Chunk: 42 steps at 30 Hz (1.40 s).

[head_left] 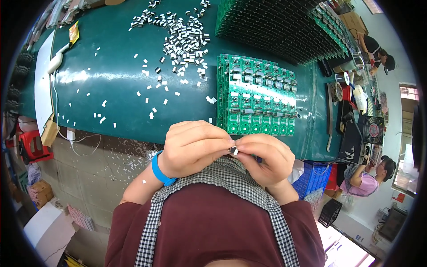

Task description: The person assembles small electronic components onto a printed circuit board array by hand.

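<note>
My left hand [192,146] and my right hand [268,159] meet in front of my chest, just off the table's near edge. Between their pinched fingertips is a small black part with a white face [235,151]; the fingers cover much of it. Right beyond the fingers lies a panel of green circuit boards [262,100], stacked on others, with rows of mounted parts and round outlines along its near edge. Farther off, a loose heap of small black-and-white parts [184,46] spreads over the green table [129,95].
Tall stacks of green boards [271,31] rise at the far right. Small white pieces [103,119] are scattered over the table and floor. A white board [43,84] with a cable stands at left. Solder wire [342,78], a fan [373,129] and two other people [367,180] are at right.
</note>
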Each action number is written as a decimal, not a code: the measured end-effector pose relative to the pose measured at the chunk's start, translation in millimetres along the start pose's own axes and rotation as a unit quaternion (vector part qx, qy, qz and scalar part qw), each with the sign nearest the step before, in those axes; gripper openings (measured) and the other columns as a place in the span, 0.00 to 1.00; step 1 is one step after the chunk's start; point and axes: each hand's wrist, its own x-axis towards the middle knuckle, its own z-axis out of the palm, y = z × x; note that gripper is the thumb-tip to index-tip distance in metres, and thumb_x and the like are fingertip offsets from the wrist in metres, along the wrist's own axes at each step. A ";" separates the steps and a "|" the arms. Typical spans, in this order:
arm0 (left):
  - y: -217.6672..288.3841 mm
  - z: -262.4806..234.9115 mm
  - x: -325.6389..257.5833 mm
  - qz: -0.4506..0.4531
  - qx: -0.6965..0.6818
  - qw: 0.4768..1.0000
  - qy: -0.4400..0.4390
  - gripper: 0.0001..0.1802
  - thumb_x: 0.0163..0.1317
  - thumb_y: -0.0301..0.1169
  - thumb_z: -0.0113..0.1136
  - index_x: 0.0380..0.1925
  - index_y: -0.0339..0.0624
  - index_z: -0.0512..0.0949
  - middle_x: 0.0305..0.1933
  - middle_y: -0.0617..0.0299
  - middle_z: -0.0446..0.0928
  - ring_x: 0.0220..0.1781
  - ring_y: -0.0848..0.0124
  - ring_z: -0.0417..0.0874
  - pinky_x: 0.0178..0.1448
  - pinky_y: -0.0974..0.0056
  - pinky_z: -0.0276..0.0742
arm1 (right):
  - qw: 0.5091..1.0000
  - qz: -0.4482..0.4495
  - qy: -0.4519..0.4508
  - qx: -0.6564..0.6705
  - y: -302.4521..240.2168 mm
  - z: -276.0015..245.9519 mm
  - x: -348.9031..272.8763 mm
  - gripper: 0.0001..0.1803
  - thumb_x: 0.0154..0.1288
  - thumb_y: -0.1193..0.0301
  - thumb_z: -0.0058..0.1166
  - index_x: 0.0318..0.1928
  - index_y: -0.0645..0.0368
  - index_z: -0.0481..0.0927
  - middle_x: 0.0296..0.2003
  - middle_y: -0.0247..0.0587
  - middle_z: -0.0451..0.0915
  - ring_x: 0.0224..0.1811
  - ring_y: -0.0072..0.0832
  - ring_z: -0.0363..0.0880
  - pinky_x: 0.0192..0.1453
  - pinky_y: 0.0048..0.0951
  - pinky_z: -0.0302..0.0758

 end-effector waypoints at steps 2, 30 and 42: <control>-0.5 0.9 -2.8 -0.001 0.011 1.000 0.009 0.13 0.42 0.24 0.70 0.31 0.41 0.80 0.30 0.61 0.80 0.28 0.67 0.81 0.29 0.68 0.75 | 1.000 -0.008 0.001 -0.008 1.4 0.3 -1.5 0.13 0.42 0.80 0.68 0.32 0.62 0.81 0.31 0.40 0.82 0.31 0.30 0.83 0.32 0.25 0.80; 2.8 -2.0 -2.2 0.007 0.015 1.000 -0.004 0.12 0.38 0.17 0.65 0.26 0.39 0.76 0.31 0.58 0.78 0.28 0.64 0.81 0.30 0.65 0.77 | 0.999 0.041 0.008 0.025 -2.3 0.2 -3.4 0.12 0.45 0.82 0.67 0.33 0.63 0.81 0.32 0.42 0.83 0.33 0.31 0.84 0.35 0.26 0.81; -86.4 -42.7 -27.2 -0.219 0.471 0.854 0.024 0.08 0.55 0.25 0.60 0.36 0.40 0.76 0.41 0.59 0.74 0.44 0.57 0.74 0.48 0.56 0.71 | 0.983 0.011 -0.055 -0.173 20.5 -1.8 17.3 0.11 0.48 0.81 0.63 0.35 0.60 0.81 0.32 0.39 0.78 0.31 0.33 0.79 0.30 0.29 0.76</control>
